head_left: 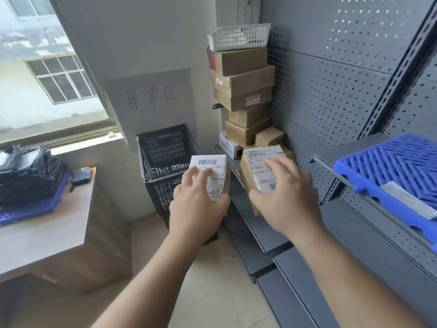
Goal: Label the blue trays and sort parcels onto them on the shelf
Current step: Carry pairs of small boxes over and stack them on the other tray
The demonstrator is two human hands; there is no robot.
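Note:
My left hand (196, 204) grips a small cardboard parcel (216, 169) with a white barcode label, held in front of the black crate. My right hand (286, 197) grips a second, larger brown parcel (257, 162) with a shipping label, above the lower grey shelf. A blue slatted tray (397, 166) lies on the upper shelf at the right, with a white label strip (411, 201) on its front. A tall stack of brown parcels (243, 86) stands at the shelf's far left end.
A black plastic crate (165, 157) stands on the floor under a handwritten paper sign (151, 95). A white basket (238, 36) tops the parcel stack. To the left, a counter (42, 233) carries blue trays (30, 209) with a black bag (26, 171). Grey shelves (354, 223) run along the right.

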